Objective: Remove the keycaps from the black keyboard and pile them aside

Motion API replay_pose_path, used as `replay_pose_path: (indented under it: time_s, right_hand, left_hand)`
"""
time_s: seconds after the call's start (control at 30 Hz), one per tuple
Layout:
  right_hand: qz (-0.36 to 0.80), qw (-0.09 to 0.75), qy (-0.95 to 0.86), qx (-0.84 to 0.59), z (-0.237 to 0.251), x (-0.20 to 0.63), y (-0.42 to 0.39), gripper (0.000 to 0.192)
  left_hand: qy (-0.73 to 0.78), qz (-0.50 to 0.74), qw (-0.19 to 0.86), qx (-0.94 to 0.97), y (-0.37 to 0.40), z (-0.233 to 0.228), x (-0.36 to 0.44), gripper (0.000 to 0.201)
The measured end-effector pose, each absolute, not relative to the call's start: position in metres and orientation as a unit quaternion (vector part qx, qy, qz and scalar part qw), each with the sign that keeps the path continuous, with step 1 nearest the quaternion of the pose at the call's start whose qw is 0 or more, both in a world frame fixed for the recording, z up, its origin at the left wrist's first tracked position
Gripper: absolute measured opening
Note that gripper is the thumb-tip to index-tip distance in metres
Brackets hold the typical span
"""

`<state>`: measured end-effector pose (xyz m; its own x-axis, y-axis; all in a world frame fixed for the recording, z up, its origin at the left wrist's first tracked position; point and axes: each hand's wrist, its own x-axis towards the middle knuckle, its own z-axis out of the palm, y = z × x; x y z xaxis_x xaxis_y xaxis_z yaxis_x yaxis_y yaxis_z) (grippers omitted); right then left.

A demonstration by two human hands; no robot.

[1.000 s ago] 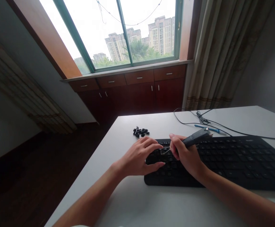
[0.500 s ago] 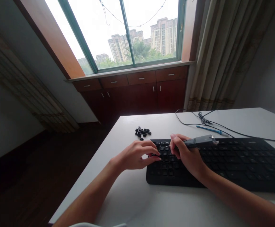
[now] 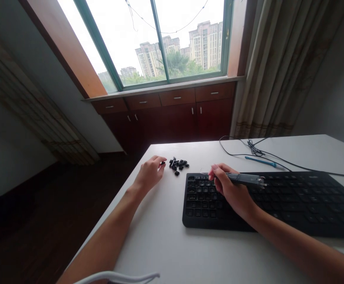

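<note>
Between the thumb and fingertips of my left hand (image 3: 149, 173) is a small black keycap (image 3: 163, 163), just left of a small pile of loose black keycaps (image 3: 179, 163). My right hand (image 3: 227, 185) is closed round a dark-handled wire keycap puller (image 3: 245, 179). Its thin wire loop points left, above the upper left part of the black keyboard (image 3: 227, 225). At the keyboard's left end several key positions show bare sockets, while keys still cover the rest. My right hand hides part of the key rows.
The keyboard lies on a white table (image 3: 160, 244). Behind it are a blue slim tool (image 3: 260, 161) and a bundled black cable (image 3: 253, 146). A white curved object (image 3: 118, 276) shows at the bottom edge. Cabinets (image 3: 166, 122) stand under the window beyond the table.
My left hand has moved left and away from the keyboard to beside the loose keycaps, with a keycap in its fingers. My right hand has shifted slightly, still holding the keycap puller.
</note>
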<state>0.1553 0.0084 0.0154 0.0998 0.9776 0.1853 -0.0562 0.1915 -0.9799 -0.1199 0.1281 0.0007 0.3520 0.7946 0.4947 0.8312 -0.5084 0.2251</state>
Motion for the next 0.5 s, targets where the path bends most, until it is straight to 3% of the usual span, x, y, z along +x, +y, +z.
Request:
replay_pose_path:
  time_s: [0.27,0.5]
  right_hand:
    - [0.449,0.553,-0.524,-0.466,0.0206,0.1574,0.0043,0.039]
    - [0.499,0.569,-0.477,-0.447,0.0170,0.1580,0.0095,0.041]
  left_hand:
    - [-0.476,-0.275,-0.045,-0.834,0.1281,-0.0070,-0.1142,0.040]
    - [-0.472,-0.287,-0.051,-0.832,0.1259,-0.0069,-0.1111,0.033]
